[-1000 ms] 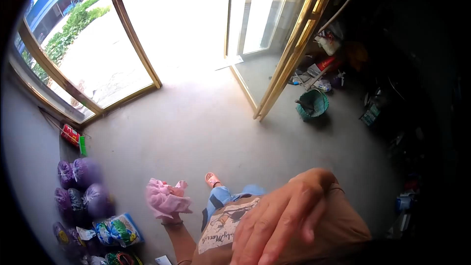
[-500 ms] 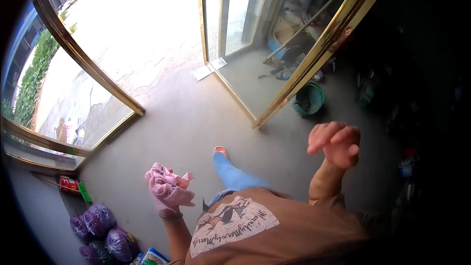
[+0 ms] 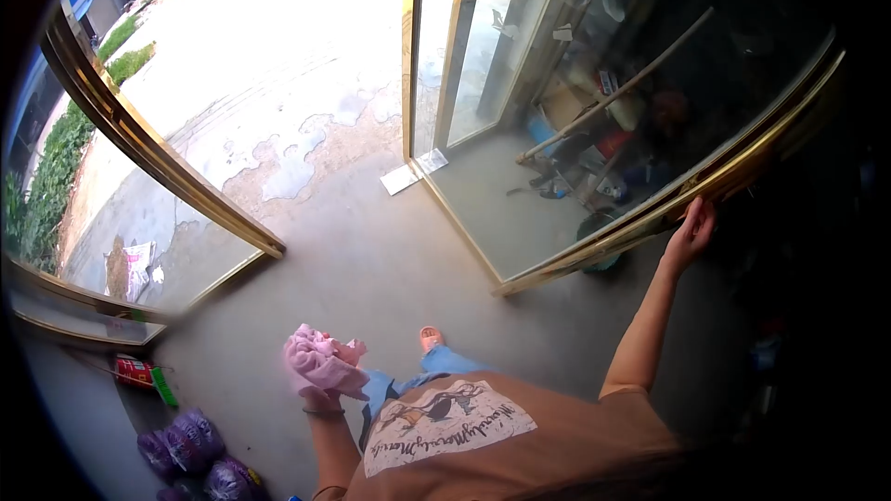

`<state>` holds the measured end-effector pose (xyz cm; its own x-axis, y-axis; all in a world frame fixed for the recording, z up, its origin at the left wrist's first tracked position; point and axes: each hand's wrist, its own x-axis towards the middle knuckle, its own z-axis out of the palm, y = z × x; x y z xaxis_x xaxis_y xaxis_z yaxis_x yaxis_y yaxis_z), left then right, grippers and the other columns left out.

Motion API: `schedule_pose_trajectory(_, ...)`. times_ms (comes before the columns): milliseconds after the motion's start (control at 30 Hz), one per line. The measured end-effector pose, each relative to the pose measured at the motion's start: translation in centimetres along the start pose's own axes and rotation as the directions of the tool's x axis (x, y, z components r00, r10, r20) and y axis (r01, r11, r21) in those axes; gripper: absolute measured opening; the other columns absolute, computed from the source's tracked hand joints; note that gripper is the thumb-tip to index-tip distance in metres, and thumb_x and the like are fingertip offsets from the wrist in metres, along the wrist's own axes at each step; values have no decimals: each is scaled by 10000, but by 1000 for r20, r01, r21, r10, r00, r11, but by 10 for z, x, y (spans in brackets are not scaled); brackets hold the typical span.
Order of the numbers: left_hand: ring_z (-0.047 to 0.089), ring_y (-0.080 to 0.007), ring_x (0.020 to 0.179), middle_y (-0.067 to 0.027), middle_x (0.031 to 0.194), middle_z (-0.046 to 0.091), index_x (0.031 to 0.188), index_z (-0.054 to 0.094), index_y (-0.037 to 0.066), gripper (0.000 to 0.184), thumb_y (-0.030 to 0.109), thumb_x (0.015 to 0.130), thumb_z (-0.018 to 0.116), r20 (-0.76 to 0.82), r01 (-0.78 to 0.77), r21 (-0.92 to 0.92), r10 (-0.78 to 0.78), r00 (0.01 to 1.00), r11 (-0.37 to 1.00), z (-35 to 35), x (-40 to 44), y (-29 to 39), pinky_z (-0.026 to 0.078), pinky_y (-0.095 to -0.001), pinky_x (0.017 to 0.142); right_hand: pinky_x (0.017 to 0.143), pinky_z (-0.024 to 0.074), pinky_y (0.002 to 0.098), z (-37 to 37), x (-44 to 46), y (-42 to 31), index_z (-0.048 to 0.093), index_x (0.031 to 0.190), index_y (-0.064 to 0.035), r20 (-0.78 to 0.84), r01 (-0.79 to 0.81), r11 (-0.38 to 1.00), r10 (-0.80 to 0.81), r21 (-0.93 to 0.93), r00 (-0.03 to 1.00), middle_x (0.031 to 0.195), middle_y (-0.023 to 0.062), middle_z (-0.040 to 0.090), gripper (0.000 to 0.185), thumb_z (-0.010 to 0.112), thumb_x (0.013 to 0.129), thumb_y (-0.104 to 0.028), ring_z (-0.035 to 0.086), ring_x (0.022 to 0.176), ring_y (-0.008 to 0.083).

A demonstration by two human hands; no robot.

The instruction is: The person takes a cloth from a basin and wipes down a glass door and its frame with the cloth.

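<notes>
A crumpled pink cloth [image 3: 325, 359] is bunched in my left hand [image 3: 323, 399], which is closed around it and mostly covered by its folds. My right arm is stretched out to the right, and my right hand [image 3: 691, 234] is at the gold-framed glass door [image 3: 594, 264]. Its fingers are closed at the edge of the frame, beside a gold part that looks like a handle [image 3: 729, 190]. The fingertips are partly hard to make out against the dark.
Another gold-framed glass panel [image 3: 172, 158] stands at left, with bright paved ground outside between them. Purple bags [image 3: 190, 445] and a red-and-green package [image 3: 139, 373] lie at lower left. Behind the door glass are a long stick [image 3: 622, 88], clutter and a green bucket [image 3: 601, 246].
My right hand has gone from hanging in the air to the door's frame, reaching outward. The view has shifted, and the door's near edge appears farther right. The pink cloth stays in my left hand.
</notes>
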<state>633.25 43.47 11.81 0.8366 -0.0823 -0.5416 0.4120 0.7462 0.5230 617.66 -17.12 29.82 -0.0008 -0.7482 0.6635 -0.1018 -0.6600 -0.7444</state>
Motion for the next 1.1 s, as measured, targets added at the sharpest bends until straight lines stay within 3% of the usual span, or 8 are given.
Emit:
schedule_pose_trajectory(167, 673, -291, 952, -141, 1092, 667, 1167, 582, 124, 401, 493, 1024, 511, 240, 197, -4, -190, 952, 980, 31, 58, 35, 598, -425, 738, 937, 516, 296, 4, 1, -19, 596, 1311, 42, -105, 29, 999, -33, -40, 994, 1225, 160, 677, 470, 660, 1017, -319, 657, 1079, 180)
schedule_pose_trajectory(267, 651, -275, 920, -117, 1045, 647, 1211, 531, 128, 370, 417, 985, 589, 109, 74, 87, -83, 991, 993, 47, 61, 59, 581, -421, 700, 958, 500, 299, 12, 23, -27, 610, 1283, 38, -120, 85, 996, -79, 40, 990, 1219, 151, 689, 470, 680, 1004, -334, 656, 1089, 180)
schedule_pose_trajectory(400, 622, -259, 878, -99, 1024, 588, 1166, 497, 106, 311, 291, 964, 642, 266, -236, 537, 103, 958, 810, -18, 92, 77, 596, -458, 734, 976, 491, 300, 1, 39, -23, 618, 1249, 42, -100, -27, 998, 22, -58, 995, 1203, 148, 692, 471, 693, 995, -348, 642, 1116, 191)
schedule_pose_trajectory(500, 584, -231, 865, -90, 1052, 522, 1114, 468, 80, 321, 141, 911, 709, 44, 200, 31, -201, 979, 979, -20, 66, 116, 613, -481, 770, 987, 502, 319, 6, 37, -5, 607, 1275, 50, -184, -8, 1000, 6, -13, 983, 1250, 179, 684, 509, 699, 987, -359, 648, 1149, 222)
schedule_pose_trajectory(733, 585, -208, 885, -83, 1086, 556, 1149, 495, 65, 375, 139, 873, 737, 83, -10, 388, -24, 996, 922, -84, 105, 152, 598, -388, 731, 903, 541, 327, 2, -26, -43, 576, 1291, 52, -77, 90, 947, -119, -310, 990, 1160, 170, 701, 536, 694, 989, -374, 676, 1048, 218)
schedule_pose_trajectory(933, 579, -180, 884, -60, 1054, 577, 1116, 502, 59, 496, 136, 747, 824, 70, 55, 330, -82, 994, 942, -79, 122, 171, 558, -327, 688, 811, 576, 375, 24, -105, -100, 512, 1371, 53, 9, 310, 803, -355, -508, 935, 1150, 258, 698, 579, 659, 1007, -372, 721, 1051, 309)
schedule_pose_trajectory(1033, 587, -169, 901, -48, 1013, 597, 1130, 490, 68, 623, 152, 656, 886, 9, 165, 37, -165, 986, 986, -40, 97, 185, 531, -316, 701, 870, 585, 392, 39, -127, -129, 498, 1390, 57, 46, 496, 711, -550, -499, 834, 1202, 264, 682, 583, 677, 997, -334, 696, 1107, 367)
schedule_pose_trajectory(1100, 586, -162, 900, -39, 1013, 603, 1125, 491, 67, 636, 185, 646, 892, 78, -71, 370, 46, 996, 926, -54, 109, 182, 523, -319, 732, 841, 597, 392, 56, -143, -165, 518, 1382, 53, 95, 592, 556, -677, -583, 729, 1168, 232, 701, 605, 722, 966, -336, 721, 1040, 350)
